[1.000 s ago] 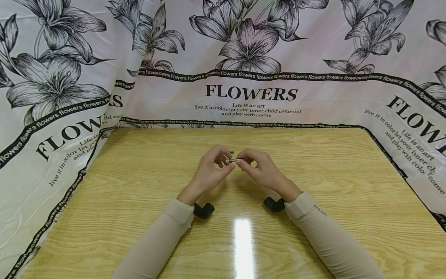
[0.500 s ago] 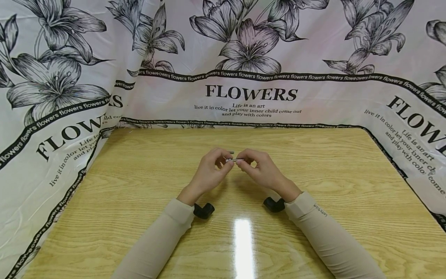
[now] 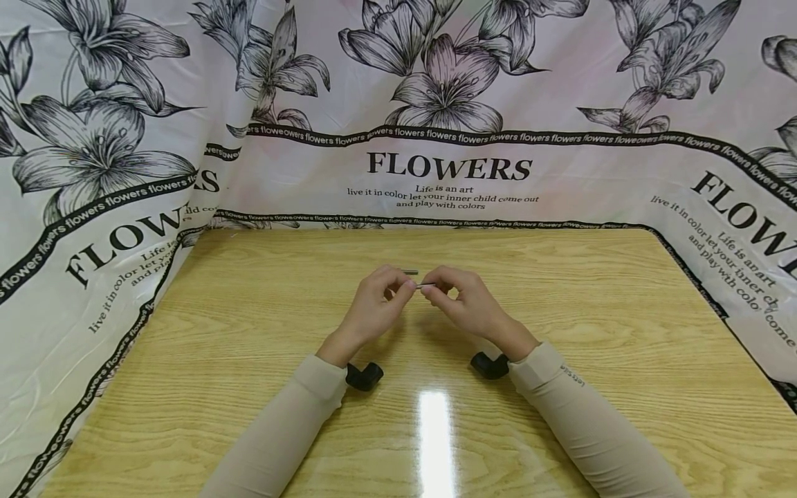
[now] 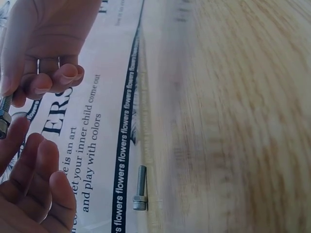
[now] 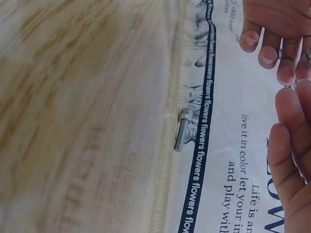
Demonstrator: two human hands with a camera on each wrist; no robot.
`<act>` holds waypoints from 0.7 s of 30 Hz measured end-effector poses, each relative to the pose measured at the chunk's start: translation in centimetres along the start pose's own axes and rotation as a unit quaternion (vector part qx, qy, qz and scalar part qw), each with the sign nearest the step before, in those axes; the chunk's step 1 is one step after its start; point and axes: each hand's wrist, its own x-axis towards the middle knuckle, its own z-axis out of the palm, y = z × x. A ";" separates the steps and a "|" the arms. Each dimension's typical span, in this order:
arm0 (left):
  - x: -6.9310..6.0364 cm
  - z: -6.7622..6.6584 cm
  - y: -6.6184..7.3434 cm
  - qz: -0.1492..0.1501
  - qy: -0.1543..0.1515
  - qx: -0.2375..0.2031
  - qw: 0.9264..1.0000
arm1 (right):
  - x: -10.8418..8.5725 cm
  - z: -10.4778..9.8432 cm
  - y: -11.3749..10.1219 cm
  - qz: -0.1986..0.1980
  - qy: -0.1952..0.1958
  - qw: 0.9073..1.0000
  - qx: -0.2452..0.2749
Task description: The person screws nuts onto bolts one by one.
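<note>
My right hand (image 3: 465,299) pinches a small metal bolt (image 3: 426,285) by its threaded end, above the middle of the table. From the other side, my left hand (image 3: 376,304) closes thumb and forefinger over the bolt's head end, hiding it in the head view. A hex nut (image 4: 4,118) sits on this bolt close to its head, at the left edge of the left wrist view, with a left fingertip against it. Behind the hands, a second bolt (image 5: 183,130) with a nut near its head lies on the table, partly covered by the left fingers in the head view.
The wood-grain table (image 3: 261,415) carries a bright light reflection near its front. Floral printed cloth (image 3: 448,173) hangs along the back and both sides. Black wrist-worn pieces (image 3: 364,377) stick out inward at both cuffs.
My left fingers have shifted slightly and closed over the bolt's head end, which showed between them one second ago. My right hand stays still. More of the second bolt is uncovered.
</note>
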 end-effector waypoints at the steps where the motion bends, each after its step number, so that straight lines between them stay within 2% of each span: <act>1: 0.0 0.0 0.0 -0.001 0.001 -0.004 1.000 | 0.0 0.0 0.0 0.001 0.000 1.000 0.000; 6: 0.0 0.1 0.0 0.010 0.010 -0.020 1.000 | 0.0 0.0 0.0 0.005 0.003 1.000 0.000; 10: 0.1 0.1 0.0 0.033 0.016 -0.012 0.999 | 0.0 -0.1 -0.1 0.005 0.001 1.000 -0.001; 12: 0.1 0.1 0.0 0.036 0.017 -0.008 0.999 | 0.1 -0.1 -0.1 0.004 0.000 1.000 -0.002; 21: 0.0 0.1 0.1 0.009 0.002 -0.016 1.000 | 0.1 -0.1 -0.1 0.009 0.001 1.000 -0.002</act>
